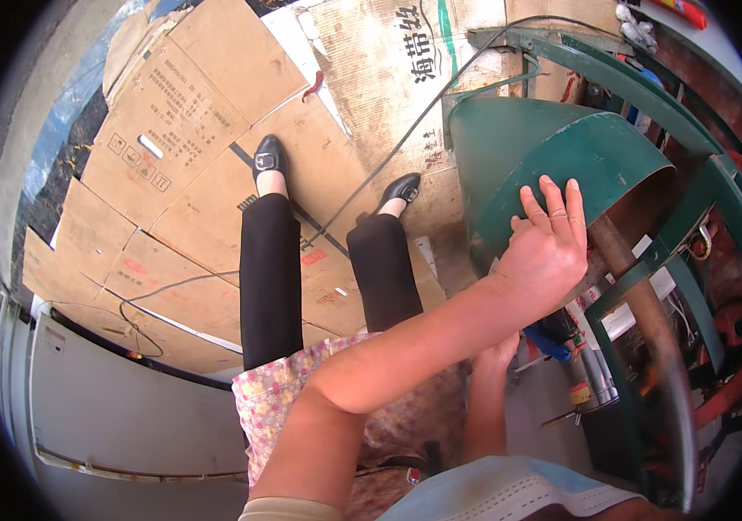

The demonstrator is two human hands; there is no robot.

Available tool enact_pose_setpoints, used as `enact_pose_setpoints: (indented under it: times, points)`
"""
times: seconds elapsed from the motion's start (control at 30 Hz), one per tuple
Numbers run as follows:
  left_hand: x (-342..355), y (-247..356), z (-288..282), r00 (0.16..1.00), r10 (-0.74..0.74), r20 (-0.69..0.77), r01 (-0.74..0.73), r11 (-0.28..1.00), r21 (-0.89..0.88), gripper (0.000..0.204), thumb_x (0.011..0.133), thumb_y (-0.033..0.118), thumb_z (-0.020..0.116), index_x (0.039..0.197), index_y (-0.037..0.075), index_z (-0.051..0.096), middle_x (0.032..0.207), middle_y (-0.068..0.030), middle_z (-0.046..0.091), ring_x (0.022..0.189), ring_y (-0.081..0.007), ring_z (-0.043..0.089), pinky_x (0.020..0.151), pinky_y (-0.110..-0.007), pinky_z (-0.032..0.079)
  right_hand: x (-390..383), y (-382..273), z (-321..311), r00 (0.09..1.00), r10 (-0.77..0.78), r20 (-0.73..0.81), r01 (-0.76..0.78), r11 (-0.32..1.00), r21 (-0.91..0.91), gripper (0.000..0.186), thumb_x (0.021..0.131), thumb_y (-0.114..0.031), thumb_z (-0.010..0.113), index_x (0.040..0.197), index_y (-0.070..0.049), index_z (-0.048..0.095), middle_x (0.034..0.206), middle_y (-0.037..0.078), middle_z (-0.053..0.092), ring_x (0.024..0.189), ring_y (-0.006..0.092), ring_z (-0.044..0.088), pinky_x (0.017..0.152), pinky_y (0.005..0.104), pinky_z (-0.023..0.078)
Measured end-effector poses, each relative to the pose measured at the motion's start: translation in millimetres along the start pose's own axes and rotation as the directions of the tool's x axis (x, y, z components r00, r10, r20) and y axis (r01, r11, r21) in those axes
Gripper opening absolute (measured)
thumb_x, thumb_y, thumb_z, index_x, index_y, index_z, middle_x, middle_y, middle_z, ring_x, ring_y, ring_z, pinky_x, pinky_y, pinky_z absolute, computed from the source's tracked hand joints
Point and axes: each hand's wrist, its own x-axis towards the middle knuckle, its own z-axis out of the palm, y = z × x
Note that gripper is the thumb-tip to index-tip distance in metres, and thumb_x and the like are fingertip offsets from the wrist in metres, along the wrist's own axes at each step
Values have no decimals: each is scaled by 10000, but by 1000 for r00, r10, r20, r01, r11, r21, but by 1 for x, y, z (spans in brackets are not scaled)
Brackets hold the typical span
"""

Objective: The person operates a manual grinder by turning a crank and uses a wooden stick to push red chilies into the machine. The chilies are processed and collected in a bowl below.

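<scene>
My left hand (544, 252) reaches across to the curved green metal housing (579, 148), its fingers stretched out and apart against the housing's lower right part. My right hand (499, 347) is low beneath my left forearm, partly hidden; I cannot tell what it holds, if anything. Near it is a blue object (549, 343), too unclear to name. A rusty metal shaft (649, 317) slopes down from under the housing, inside a green metal frame (692, 126).
Worn cardboard sheets (193, 104) cover the floor under my shoes, with a dark cable (384, 165) lying across them. A pale metal panel (110, 391) is at lower left. A red cylinder (679, 13) and tangled machine parts are on the right.
</scene>
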Motion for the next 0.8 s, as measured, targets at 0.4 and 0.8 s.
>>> enact_pose_setpoints:
  times: [0.4, 0.8]
  points:
    - [-7, -9, 9, 998, 8, -58, -17, 988, -153, 541, 722, 27, 584, 1219, -170, 501, 1092, -382, 572, 891, -425, 666, 567, -334, 569, -15, 21, 31, 983, -181, -10, 179, 978, -102, 601, 811, 56, 521, 1385, -27, 363, 1385, 153, 452, 1297, 323, 426, 1088, 513, 364]
    - [-36, 3, 21, 998, -24, -59, 16, 992, -125, 543, 747, 36, 576, 1247, -153, 477, 1125, -370, 564, 929, -414, 656, 613, -343, 567, 7, -3, 0, 990, -130, 60, 136, 983, -124, 354, 849, -54, 455, 1172, 40, 566, 1255, 152, 579, 1201, 264, 519, 1053, 423, 394]
